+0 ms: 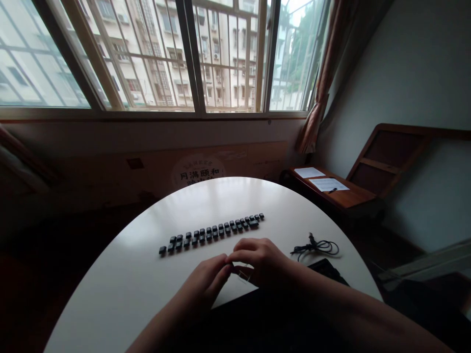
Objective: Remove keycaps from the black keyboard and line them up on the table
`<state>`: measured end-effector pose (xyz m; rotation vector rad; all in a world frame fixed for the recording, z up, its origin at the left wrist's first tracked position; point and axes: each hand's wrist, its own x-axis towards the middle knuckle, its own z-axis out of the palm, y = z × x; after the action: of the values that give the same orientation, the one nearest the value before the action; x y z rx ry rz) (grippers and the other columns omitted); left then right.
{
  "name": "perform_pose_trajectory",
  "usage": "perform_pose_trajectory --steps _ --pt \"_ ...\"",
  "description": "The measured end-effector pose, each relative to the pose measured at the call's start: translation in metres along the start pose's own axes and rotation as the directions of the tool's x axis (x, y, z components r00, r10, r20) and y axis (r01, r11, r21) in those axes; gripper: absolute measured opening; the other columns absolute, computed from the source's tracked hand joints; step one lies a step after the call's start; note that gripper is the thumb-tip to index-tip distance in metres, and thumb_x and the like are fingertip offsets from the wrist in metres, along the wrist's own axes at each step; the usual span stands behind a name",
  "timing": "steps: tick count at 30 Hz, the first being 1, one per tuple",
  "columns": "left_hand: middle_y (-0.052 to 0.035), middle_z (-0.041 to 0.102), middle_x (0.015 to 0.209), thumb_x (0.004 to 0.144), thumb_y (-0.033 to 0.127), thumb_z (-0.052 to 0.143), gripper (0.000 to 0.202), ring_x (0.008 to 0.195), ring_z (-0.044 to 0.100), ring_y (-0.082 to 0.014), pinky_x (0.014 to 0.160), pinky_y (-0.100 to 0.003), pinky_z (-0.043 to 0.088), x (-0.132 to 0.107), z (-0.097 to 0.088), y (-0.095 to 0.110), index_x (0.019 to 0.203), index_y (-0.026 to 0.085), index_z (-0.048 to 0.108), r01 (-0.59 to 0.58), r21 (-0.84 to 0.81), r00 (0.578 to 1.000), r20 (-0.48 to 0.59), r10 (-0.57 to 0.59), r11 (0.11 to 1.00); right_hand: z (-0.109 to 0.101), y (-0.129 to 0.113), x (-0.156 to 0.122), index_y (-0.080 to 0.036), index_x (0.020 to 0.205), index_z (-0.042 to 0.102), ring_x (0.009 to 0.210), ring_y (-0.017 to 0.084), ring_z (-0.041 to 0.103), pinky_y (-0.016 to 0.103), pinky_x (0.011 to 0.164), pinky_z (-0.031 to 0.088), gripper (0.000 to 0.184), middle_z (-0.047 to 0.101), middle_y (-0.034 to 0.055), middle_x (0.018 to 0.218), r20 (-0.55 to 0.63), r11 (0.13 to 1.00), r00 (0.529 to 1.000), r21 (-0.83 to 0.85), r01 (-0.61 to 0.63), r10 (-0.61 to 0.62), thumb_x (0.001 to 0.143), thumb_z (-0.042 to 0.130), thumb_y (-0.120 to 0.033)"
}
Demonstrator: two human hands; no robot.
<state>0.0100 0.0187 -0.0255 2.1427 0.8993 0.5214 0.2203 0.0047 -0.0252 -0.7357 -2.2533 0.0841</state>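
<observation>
Bare forearms (342,299) are stretched over the white round bench (117,279), with a dark shape (279,323) between them that's too dim to make out. Both hands are brought together, fingertips touching: the left hand (211,274) is nearly closed, thumb against finger, and the right hand (259,257) is loosely curled, a thin wire piece (243,275) held in its fingers. Some small dark bit (231,264) is kinda visible at the fingertips, but which hand it's gripped by can't be told. Black keycaps (221,226) are lined up just beyond, in two slanting rows. Off right, a black cable (319,246) is looped near a flat black object (327,269), partly hidden by the forearm.
</observation>
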Motion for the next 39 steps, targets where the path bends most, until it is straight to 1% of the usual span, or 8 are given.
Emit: perform_pose_trajectory --steps 5,8,12,15,18,28,34,39 --pt "-0.0049 0.064 0.084 0.099 0.053 0.030 0.043 0.077 0.058 -0.0203 0.068 -0.029 0.044 -0.001 -0.001 0.000 0.091 0.019 0.057 0.042 0.043 0.999 0.028 -0.043 0.998 -0.014 0.004 0.004 -0.021 0.104 0.069 0.080 0.016 0.067 0.025 0.069 0.054 0.014 0.070 0.0059 0.095 0.021 0.999 0.999 -0.023 -0.035 0.035 0.095 0.059 -0.021" --pt "-0.0042 0.062 0.079 0.099 0.052 0.029 0.044 0.074 0.056 -0.0199 0.065 -0.028 0.042 0.000 -0.002 0.000 0.081 0.020 0.052 0.092 0.121 0.995 0.029 -0.097 0.988 -0.036 0.023 0.004 -0.020 0.108 0.069 0.088 0.018 0.068 0.027 0.075 0.054 0.017 0.070 0.0071 0.105 -0.033 0.975 0.979 -0.087 -0.205 0.203 0.094 0.059 -0.017" --pt "-0.0030 0.055 0.071 0.098 0.051 0.031 0.043 0.070 0.052 -0.0188 0.061 -0.027 0.037 0.001 -0.001 0.002 0.071 0.020 0.045 0.099 0.221 0.992 0.060 -0.115 0.970 -0.057 0.055 -0.002 -0.021 0.105 0.072 0.087 0.020 0.068 0.030 0.075 0.051 0.017 0.072 0.0059 0.104 0.028 0.793 0.829 -0.311 -0.524 0.558 0.091 0.062 -0.020" --pt "-0.0017 0.053 0.069 0.098 0.048 0.033 0.041 0.068 0.050 -0.0174 0.061 -0.027 0.036 0.002 0.000 0.006 0.069 0.020 0.044 0.093 0.260 0.983 0.130 -0.131 0.961 -0.056 0.071 -0.009 -0.023 0.098 0.075 0.091 0.022 0.068 0.029 0.075 0.048 0.015 0.074 0.0054 0.102 0.177 0.671 0.670 -0.420 -0.611 0.721 0.089 0.063 -0.024" --pt "-0.0013 0.054 0.071 0.096 0.043 0.038 0.037 0.067 0.049 -0.0166 0.062 -0.027 0.035 0.003 0.000 0.012 0.069 0.019 0.045 0.098 0.296 0.968 0.195 -0.160 0.950 -0.047 0.079 -0.013 -0.023 0.091 0.077 0.088 0.024 0.068 0.029 0.070 0.045 0.014 0.076 0.0054 0.097 0.231 0.627 0.595 -0.448 -0.637 0.769 0.085 0.065 -0.024" --pt "-0.0015 0.058 0.076 0.095 0.041 0.043 0.032 0.070 0.052 -0.0167 0.063 -0.028 0.035 0.000 -0.002 0.018 0.072 0.019 0.049 0.116 0.318 0.954 0.229 -0.195 0.941 -0.037 0.089 -0.020 -0.027 0.116 0.068 0.085 0.020 0.068 0.026 0.066 0.040 0.031 0.076 0.0018 0.096 0.116 0.547 0.555 -0.425 -0.722 0.823 0.086 0.064 -0.026" --pt "-0.0014 0.058 0.075 0.095 0.041 0.044 0.033 0.070 0.052 -0.0165 0.062 -0.027 0.035 0.000 -0.002 0.017 0.072 0.019 0.049 0.089 0.311 0.960 0.225 -0.164 0.946 -0.034 0.088 -0.020 -0.029 0.098 0.072 0.080 0.017 0.066 0.024 0.064 0.039 0.016 0.074 -0.0017 0.092 0.098 0.555 0.568 -0.399 -0.729 0.817 0.085 0.065 -0.025" --pt "-0.0018 0.060 0.077 0.095 0.042 0.044 0.032 0.071 0.053 -0.0167 0.062 -0.027 0.036 -0.002 -0.002 0.018 0.073 0.019 0.050 0.098 0.315 0.957 0.231 -0.177 0.944 -0.030 0.091 -0.019 -0.028 0.099 0.073 0.081 0.018 0.067 0.025 0.064 0.040 0.016 0.075 -0.0004 0.093 0.060 0.534 0.562 -0.409 -0.740 0.825 0.086 0.063 -0.025"
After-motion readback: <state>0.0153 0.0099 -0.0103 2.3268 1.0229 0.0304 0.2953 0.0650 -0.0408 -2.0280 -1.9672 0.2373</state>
